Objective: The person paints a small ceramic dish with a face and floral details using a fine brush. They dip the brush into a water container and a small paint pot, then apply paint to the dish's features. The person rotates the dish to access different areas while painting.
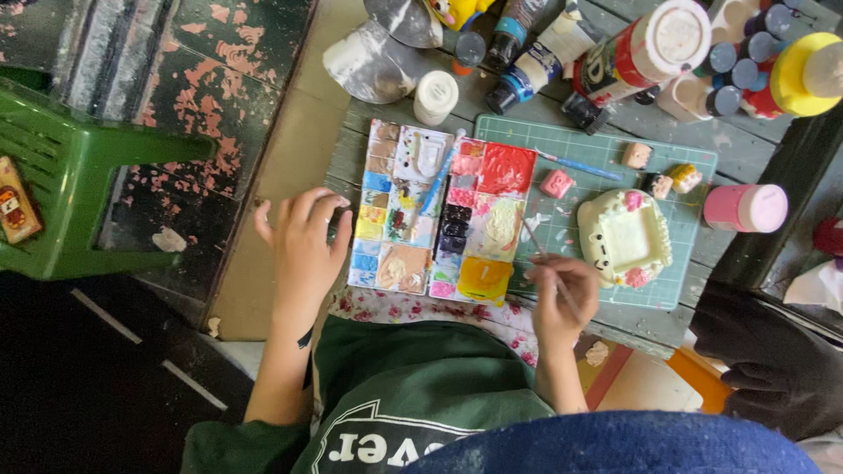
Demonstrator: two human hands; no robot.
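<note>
At frame centre, the left hand (305,250) lay flat and released, steadying the palette (439,211); the right hand (562,294) pinched a brush (546,263), tip toward the paint.

The palette (439,215) is showing red, yellow, blue, black, pink and tan squares. The mat (580,171) is lying green with a pale grid. The frame (625,237) is looking cream with pink flowers. The jar (746,208) is showing pink, the stool (75,189) green, the bench (351,132) grey. The cloth (395,307) is showing white with red florals.
</note>
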